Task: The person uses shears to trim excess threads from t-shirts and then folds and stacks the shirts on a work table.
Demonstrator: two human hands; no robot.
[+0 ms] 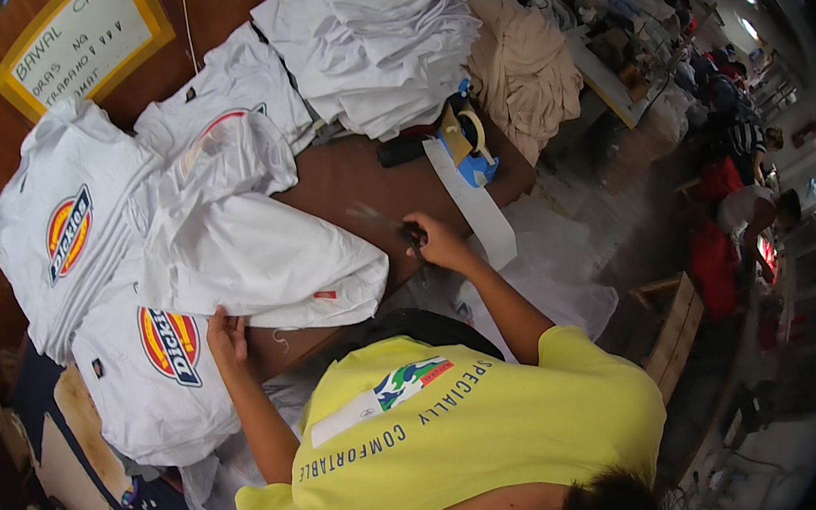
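A white T-shirt (267, 256) lies bunched over the brown table's near left part, a small red tag on its hem. My left hand (227, 341) has its fingers closed on the shirt's near edge. To the right of the shirt, over the brown tabletop (344, 177), my right hand (439, 244) grips dark-handled scissors (413, 238). Their blades point up and left, smeared by motion, apart from the cloth. A loose white thread (281, 341) hangs by the table's near edge.
White T-shirts with a round printed badge (68, 233) pile up at the left. A tall stack of folded white shirts (364, 43) stands at the back, beside beige cloth (522, 66). A blue tape dispenser (481, 168) and a white strip (479, 212) lie right. Other people (751, 216) work far right.
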